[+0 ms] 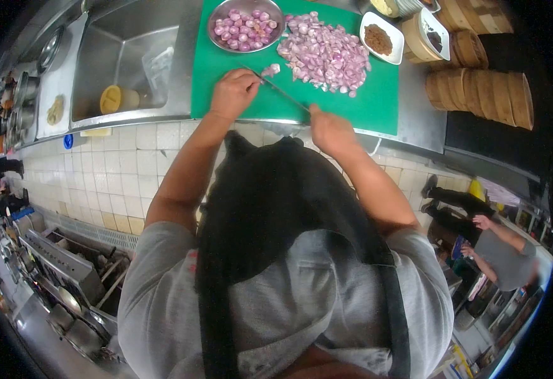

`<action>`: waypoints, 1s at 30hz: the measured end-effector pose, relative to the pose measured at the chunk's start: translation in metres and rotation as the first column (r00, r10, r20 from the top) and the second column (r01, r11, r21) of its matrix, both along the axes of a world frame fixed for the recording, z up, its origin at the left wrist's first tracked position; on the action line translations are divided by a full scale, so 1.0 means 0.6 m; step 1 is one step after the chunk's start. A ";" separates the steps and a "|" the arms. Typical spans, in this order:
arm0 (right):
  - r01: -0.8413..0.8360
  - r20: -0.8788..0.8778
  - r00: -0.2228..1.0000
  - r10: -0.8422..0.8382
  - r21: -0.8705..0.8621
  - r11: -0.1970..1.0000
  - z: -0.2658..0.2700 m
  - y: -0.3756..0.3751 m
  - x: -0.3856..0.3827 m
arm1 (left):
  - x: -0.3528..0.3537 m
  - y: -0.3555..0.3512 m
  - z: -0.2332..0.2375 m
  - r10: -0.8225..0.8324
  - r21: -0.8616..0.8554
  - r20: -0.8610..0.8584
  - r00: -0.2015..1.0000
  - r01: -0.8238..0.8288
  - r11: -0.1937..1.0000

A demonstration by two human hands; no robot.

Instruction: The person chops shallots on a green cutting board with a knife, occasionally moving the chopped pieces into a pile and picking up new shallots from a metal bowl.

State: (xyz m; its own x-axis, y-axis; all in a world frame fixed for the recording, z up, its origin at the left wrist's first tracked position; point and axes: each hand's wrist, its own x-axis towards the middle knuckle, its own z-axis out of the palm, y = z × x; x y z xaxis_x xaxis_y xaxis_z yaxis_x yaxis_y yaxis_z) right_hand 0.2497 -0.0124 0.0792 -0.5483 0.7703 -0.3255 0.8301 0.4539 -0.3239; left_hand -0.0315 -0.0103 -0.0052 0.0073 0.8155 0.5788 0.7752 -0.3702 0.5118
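Right-hand fingers [315,111] grip one knife [284,94] near one bowl [267,45].

We look through 1 wide, round-edged camera on the head, facing forward and steeply down: the shirt [283,316] fills the near bottom, the board [382,104] lies beyond at the top, and floor [125,170] shows on both sides.
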 end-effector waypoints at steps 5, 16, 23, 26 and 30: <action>-0.022 -0.035 0.999 0.025 0.068 0.997 -0.014 -0.007 0.008 | 0.000 0.001 -0.008 -0.004 -0.015 -0.004 1.000 0.004 1.000; -0.020 -0.061 0.998 0.019 -0.012 1.000 -0.003 -0.001 0.002 | -0.004 0.000 -0.005 -0.008 -0.005 -0.007 1.000 0.008 1.000; 0.023 0.008 1.000 -0.023 -0.079 0.997 -0.027 0.001 -0.002 | -0.002 0.000 -0.008 -0.001 -0.007 -0.015 1.000 0.001 1.000; 0.078 0.063 0.995 -0.071 -0.113 0.990 -0.003 0.009 -0.006 | -0.002 0.000 -0.009 0.005 -0.022 -0.014 1.000 -0.005 1.000; 0.108 0.034 0.994 -0.105 -0.111 0.988 0.007 0.010 0.019 | -0.006 -0.007 -0.002 0.013 -0.040 -0.008 1.000 -0.014 0.999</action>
